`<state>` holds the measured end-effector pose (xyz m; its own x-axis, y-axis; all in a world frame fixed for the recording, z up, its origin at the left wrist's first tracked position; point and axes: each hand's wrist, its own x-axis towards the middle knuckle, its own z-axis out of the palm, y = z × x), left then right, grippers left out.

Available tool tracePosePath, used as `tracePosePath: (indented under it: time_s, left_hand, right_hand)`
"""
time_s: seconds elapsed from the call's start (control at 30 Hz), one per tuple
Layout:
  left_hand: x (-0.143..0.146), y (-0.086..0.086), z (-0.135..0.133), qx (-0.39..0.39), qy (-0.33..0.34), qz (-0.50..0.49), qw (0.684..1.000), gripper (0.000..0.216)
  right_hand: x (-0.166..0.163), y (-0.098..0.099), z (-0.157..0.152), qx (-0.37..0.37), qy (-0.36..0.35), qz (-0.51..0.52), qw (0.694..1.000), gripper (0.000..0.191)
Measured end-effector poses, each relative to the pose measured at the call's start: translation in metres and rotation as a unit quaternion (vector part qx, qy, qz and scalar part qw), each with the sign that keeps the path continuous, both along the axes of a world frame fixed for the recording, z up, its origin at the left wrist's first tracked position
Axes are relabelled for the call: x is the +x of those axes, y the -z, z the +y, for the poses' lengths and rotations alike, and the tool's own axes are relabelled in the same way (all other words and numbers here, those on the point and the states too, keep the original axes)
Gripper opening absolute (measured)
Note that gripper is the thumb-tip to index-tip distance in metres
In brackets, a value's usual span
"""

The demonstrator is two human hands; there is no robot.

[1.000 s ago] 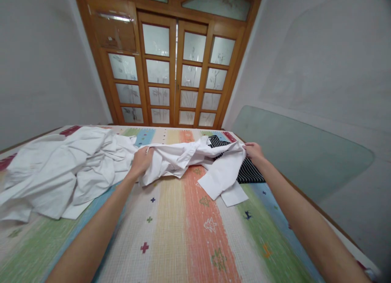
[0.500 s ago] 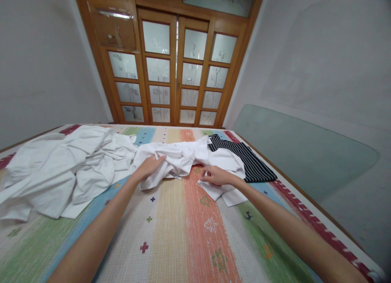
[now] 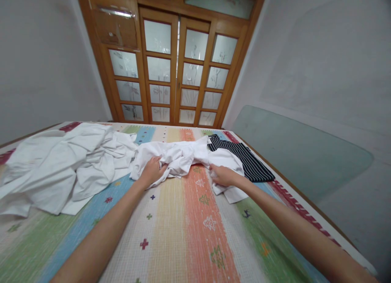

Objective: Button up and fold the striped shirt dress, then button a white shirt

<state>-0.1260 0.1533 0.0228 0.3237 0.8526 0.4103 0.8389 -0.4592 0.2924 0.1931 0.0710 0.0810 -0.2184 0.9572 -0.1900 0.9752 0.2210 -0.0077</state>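
Note:
A rumpled white shirt (image 3: 200,150) lies across the middle of the striped cloth. My left hand (image 3: 153,171) is closed on the near left part of it, with bunched folds around the fingers. At the right, my right hand (image 3: 222,176) has its fingers closed on the shirt's near edge, by a part that looks like a sleeve. Just beyond that end, a folded black garment with white stripes (image 3: 249,161) is partly covered by the shirt.
A large heap of white clothes (image 3: 70,165) spreads over the left side, touching the shirt. The patterned striped cloth (image 3: 171,234) covers the flat surface. A pale green panel (image 3: 302,148) stands along the right wall. Wooden glazed doors (image 3: 177,67) are at the back.
My right hand has moved slightly right and closed on the shirt's edge, drawing the loose flap in. My left hand has shifted a little lower on the cloth.

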Motion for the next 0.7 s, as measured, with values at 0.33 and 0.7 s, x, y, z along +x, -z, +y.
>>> tracePosePath:
  time_s: [0.33,0.7]
  left_hand:
    - [0.0,0.001,0.0,-0.006,0.001,0.013,1.0,0.04]
    - [0.0,0.003,0.0,0.004,0.01,-0.011,1.0,0.038]
  right_hand:
    - [0.043,-0.056,0.018,0.325,0.148,0.045,0.933,0.03]
    - [0.129,-0.066,0.039,0.355,0.276,-0.012,0.893,0.036]
